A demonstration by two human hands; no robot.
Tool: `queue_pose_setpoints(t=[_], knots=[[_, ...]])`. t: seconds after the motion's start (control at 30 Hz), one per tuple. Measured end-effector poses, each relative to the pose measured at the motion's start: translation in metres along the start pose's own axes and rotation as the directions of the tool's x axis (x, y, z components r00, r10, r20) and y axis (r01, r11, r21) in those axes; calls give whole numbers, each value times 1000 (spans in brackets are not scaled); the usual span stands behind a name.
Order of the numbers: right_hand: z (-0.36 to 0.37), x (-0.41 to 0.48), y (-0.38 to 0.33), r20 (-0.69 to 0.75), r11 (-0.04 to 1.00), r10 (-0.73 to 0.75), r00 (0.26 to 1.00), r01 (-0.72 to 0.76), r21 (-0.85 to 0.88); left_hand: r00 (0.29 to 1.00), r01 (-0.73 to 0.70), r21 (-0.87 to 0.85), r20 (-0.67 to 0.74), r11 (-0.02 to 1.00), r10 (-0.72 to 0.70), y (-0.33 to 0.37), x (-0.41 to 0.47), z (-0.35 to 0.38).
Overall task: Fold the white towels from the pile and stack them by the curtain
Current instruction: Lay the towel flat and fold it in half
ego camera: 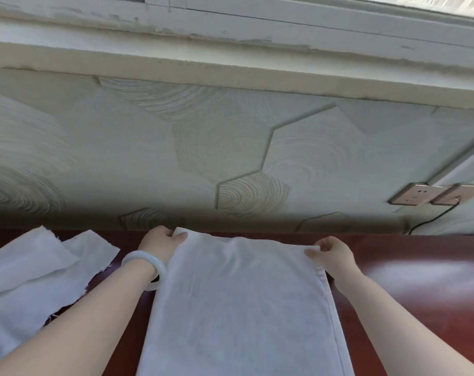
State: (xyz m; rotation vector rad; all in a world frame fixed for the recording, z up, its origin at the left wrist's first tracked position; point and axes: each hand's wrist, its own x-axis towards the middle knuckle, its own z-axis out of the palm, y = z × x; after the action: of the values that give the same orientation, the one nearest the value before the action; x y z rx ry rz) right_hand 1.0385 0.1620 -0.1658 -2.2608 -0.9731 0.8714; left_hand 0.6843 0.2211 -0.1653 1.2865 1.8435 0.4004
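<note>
**Both far corners pinched**

A long white terry towel (238, 308) lies flat on the glossy dark-red desk (420, 280). The left hand (159, 241) (pale round bangle (142, 253) on its wrist) and the right hand (332, 252) each have a grip pinched on a twelve o'clock corner. Rumpled white towels (26, 275) lie at nine o'clock.

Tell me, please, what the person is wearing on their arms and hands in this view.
No sleeves or gloves are in view. The left hand has a smooth, pale, glossy bangle round its wrist, plain and without markings. The right hand and its wrist wear nothing. No ring or watch is visible on either side.
</note>
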Motion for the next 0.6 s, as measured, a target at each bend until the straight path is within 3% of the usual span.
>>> queue_pose_setpoints(t=[0.17,0.3,0.37,0.43,0.5,0.53,0.6], knots=[[-3,8,9,-159,994,-61,985,74,79,977,-14,62,-211,998,27,-1,3,-2],[8,8,3,-185,992,-54,981,74,102,955,-23,23,-294,999,29,-10,3,6],[15,-1,-3,-266,981,-193,944,192,-33,921,-60,51,-381,997,75,-8,-4,7],[27,-19,-4,-300,862,-499,813,430,-268,824,-238,289,-446,927,350,-8,-19,16],[52,-42,-1,-107,648,-732,673,638,-416,734,-421,506,-298,753,610,-13,-33,38],[66,-50,3,38,553,-773,633,701,-450,739,-470,563,-170,680,652,-19,-38,49],[81,-49,23,228,484,-726,649,717,-502,783,-473,645,-5,600,622,-38,-37,64]])
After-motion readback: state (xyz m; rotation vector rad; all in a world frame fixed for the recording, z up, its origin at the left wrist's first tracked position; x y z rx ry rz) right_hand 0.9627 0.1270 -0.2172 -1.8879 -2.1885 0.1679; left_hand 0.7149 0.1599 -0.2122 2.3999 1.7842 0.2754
